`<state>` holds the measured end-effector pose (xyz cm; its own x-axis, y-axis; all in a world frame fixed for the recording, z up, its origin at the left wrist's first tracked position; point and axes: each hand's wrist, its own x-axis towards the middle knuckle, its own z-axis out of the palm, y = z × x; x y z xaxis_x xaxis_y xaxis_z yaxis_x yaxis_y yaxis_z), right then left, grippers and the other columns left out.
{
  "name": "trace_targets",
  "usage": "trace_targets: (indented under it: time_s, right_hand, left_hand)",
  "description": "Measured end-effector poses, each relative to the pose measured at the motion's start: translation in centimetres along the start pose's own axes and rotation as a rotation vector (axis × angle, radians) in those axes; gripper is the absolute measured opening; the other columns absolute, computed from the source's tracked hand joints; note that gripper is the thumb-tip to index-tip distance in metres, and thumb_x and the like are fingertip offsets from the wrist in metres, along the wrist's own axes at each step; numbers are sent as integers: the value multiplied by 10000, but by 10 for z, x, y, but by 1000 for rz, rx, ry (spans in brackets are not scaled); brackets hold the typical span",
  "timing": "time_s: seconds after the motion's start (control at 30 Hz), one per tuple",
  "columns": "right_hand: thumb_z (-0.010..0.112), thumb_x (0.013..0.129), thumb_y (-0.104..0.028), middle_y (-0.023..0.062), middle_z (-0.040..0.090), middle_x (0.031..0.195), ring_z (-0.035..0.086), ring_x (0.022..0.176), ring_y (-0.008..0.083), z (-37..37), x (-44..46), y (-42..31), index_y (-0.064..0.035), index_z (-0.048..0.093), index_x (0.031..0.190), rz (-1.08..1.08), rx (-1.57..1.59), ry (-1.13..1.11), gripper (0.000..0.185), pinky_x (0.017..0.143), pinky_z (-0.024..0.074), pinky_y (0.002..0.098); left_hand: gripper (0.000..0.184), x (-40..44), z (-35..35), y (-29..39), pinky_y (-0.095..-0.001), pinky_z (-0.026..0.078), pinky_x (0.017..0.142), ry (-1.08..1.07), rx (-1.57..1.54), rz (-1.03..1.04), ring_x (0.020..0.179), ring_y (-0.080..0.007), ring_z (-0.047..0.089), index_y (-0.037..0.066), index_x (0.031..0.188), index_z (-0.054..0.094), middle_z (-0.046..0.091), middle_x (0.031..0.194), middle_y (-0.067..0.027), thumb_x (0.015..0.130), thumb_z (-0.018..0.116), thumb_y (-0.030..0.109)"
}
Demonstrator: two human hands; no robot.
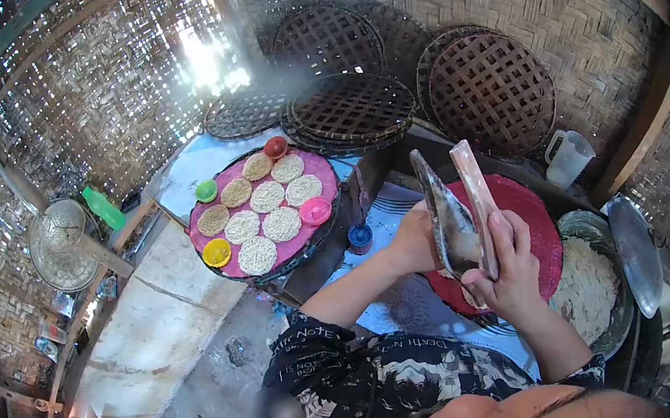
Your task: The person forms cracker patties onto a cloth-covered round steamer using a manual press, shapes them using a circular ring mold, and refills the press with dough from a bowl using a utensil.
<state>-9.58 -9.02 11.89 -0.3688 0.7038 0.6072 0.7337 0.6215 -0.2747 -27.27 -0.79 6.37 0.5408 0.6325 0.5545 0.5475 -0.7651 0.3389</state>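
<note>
Wooden tool: two arms, one dark, one pale; long axis runs forward from the right thumb, parted upper ends pointing away from the body.
Tool position: between both hands, over a red round surface.
Left hand: against the dark arm's outer side; fingers hidden, closure cannot be told; forearm angled forward and rightward.
Right hand: grasping the pale arm, thumb near its lower end.
Tub: right of the right hand.

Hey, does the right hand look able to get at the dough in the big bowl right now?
Probably, though not freely: the right hand is gripping a wooden bar and would likely have to let go first. The dough lies uncovered in the bowl, close by the right forearm.
</note>
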Motion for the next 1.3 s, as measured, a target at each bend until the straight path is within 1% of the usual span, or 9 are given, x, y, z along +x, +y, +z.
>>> trace_targets:
  time_s: [0.13,0.23,0.27,0.33,0.5,0.63,0.77,0.97,1.3]
  right_hand:
    - [691,638,-537,203,333,1291,470,1102,363,-6,17,17,-58,207,1376,46,94,-146,1004,868,440,429]
    - [661,669,-573,160,353,1308,434,1156,284,3,16,47,-10,164,1381,323,957,-207,1035,934,376,398]
    - [621,669,-637,132,382,1284,411,1159,217,-15,16,62,15,191,1366,529,1072,-670,1047,938,353,365]
    - [618,646,-663,140,402,1262,431,1134,214,0,-12,91,2,206,1363,547,1224,-765,1061,911,372,362]
    - [556,645,-717,176,451,1215,489,1052,299,-4,-23,88,-73,243,1381,592,1532,-804,1027,848,410,424]
    - [488,597,-792,191,502,1127,532,981,287,-14,-8,103,1,280,1331,618,1531,-929,1100,832,428,402]
    - [309,578,-888,230,523,1109,583,906,305,-28,10,129,48,323,1292,781,1382,-872,1178,786,460,389]
    - [381,762,-710,169,569,1032,603,863,264,-2,23,169,18,446,1194,991,1327,-829,849,765,485,368]
    - [460,809,-601,133,626,875,633,681,209,9,28,161,-3,527,1059,1001,1110,-835,652,582,524,292]
  left_hand:
    - [623,3,24,-23,-373,418,900,138,-298,-119,1009,-282,559,121,1093,565,589,1072,-115,561,749,388]
    - [507,14,9,-19,-367,409,904,132,-596,-177,987,-259,555,88,1090,519,579,1034,-103,662,699,292]
    - [543,19,-3,-15,-361,400,921,57,-483,-205,1005,-250,550,84,1139,490,570,1068,-102,673,698,271]
    - [696,27,-30,-7,-340,361,975,-122,-413,-203,1080,-224,509,100,1299,377,502,1224,-98,688,690,212]
    - [908,77,-64,-44,-446,221,1055,-135,-2244,218,1313,-346,222,80,1389,222,186,1440,-169,625,706,164]
    - [870,116,-60,-39,-515,198,1042,-242,-1997,652,1327,-340,184,74,1394,198,221,1425,-166,691,689,224]
    - [794,138,-34,-69,-489,244,1041,-43,-1942,277,1285,-318,293,51,1372,238,411,1312,-130,746,658,301]
    - [647,138,47,-122,-446,473,831,238,-2432,-264,975,-297,570,43,986,583,615,951,-118,785,444,643]
    - [609,104,76,-143,-357,515,608,374,-2418,-165,803,-271,590,109,806,641,590,811,-78,805,377,657]
